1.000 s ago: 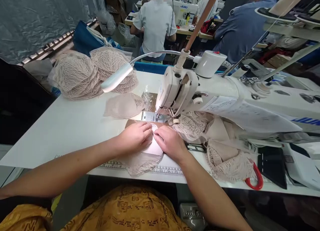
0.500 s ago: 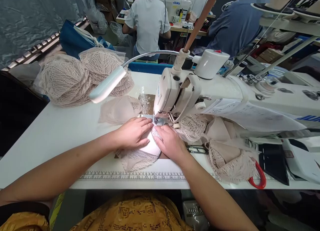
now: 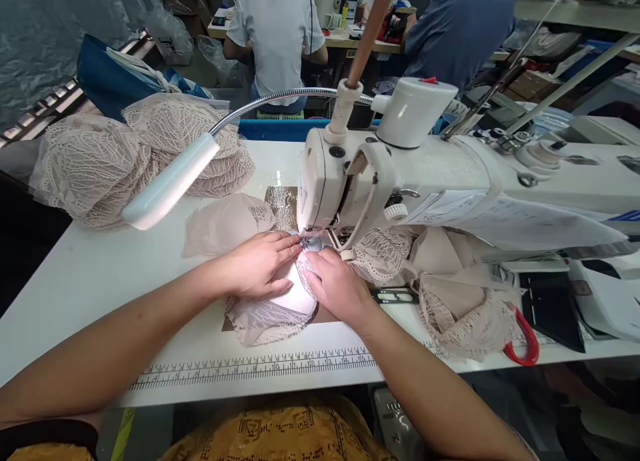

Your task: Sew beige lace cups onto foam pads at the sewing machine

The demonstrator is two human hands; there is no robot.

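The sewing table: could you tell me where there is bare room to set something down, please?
The widest bare patch of the table lies between the stack of lace cups, the left hand and the printed ruler. Right of the right hand it is crowded: a heap of lace pieces and a red-handled tool lie beside the sewing machine.

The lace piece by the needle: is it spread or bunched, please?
Spread: the left hand and right hand press the lace piece flat on the table.

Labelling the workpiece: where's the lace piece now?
Head view, centre: lace piece lies on the table under left hand and right hand, just in front of the sewing machine.
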